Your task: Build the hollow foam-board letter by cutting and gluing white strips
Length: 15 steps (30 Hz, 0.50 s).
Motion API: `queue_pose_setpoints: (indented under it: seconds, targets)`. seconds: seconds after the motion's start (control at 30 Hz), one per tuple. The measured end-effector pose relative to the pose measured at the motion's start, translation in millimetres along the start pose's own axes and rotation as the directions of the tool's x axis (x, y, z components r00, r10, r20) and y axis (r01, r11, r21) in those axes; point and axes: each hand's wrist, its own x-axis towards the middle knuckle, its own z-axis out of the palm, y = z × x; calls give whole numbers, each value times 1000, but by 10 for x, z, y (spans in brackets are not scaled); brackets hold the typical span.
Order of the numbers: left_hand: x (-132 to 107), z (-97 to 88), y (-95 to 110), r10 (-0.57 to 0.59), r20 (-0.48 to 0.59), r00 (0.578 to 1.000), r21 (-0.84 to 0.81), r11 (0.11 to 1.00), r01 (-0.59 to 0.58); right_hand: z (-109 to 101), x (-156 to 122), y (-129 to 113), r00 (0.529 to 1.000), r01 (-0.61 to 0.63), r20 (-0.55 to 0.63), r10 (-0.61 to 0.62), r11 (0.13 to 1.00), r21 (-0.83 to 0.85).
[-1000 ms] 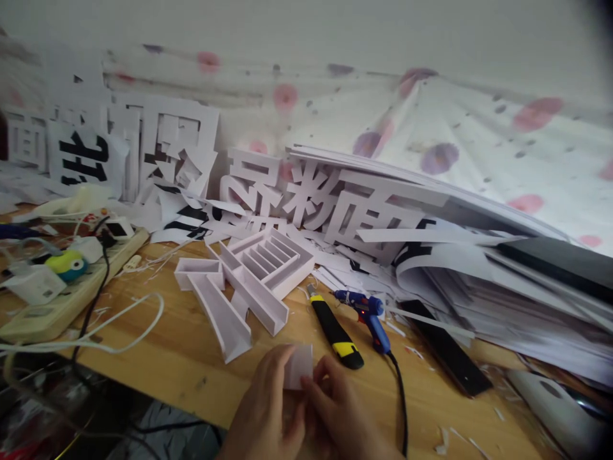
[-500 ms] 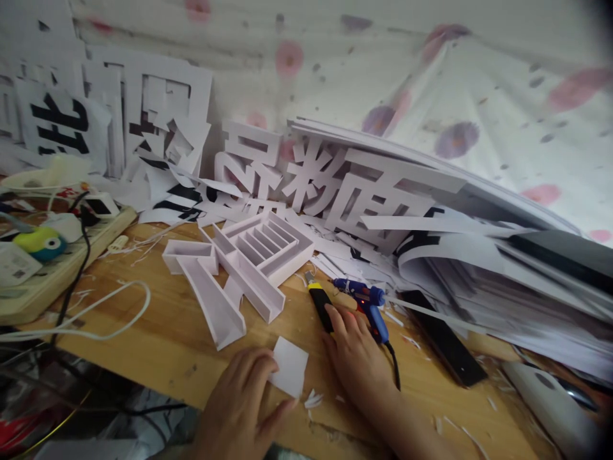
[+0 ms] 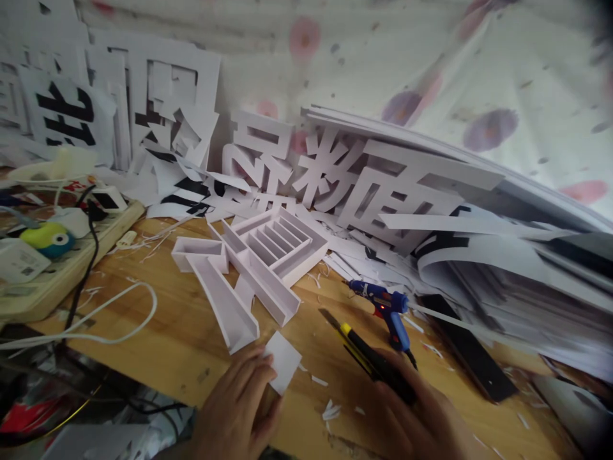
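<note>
My right hand [image 3: 412,402] is wrapped round a black and yellow utility knife [image 3: 368,354], its blade bare and pointing up and to the left. My left hand [image 3: 244,399] pinches a small white foam board piece [image 3: 283,363] by its left edge, close to the bench's front. Just beyond that piece stands a white built-up character with raised walls [image 3: 223,303], its boxed part divided by several thin strips. A blue glue gun [image 3: 383,300] with a lit red light lies past the knife, a white glue stick in its back.
White cut-out characters [image 3: 316,169] lean against the flowered curtain [image 3: 431,70]. A black phone [image 3: 467,345] and stacked sheets [image 3: 502,281] lie at the right. A power strip [image 3: 115,233] with plugs and cables occupies the left. Board scraps [image 3: 331,410] litter the wooden bench [image 3: 182,358].
My right hand has picked the utility knife up from the bench and drawn it nearer, with its blade now showing longer. The left hand stays at the white piece; the view has shifted slightly.
</note>
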Motion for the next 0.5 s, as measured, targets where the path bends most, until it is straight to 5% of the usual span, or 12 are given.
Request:
queue_pose_setpoints:
  seconds: [0.2,0.5]
  targets:
    - [-20,75,49,-49,71,996,-30,998,52,72,-40,-383,948,277,154,-280,960,37]
    - [-19,72,75,-86,57,995,-27,996,88,178,80,-491,948,273,163,-273,962,25]
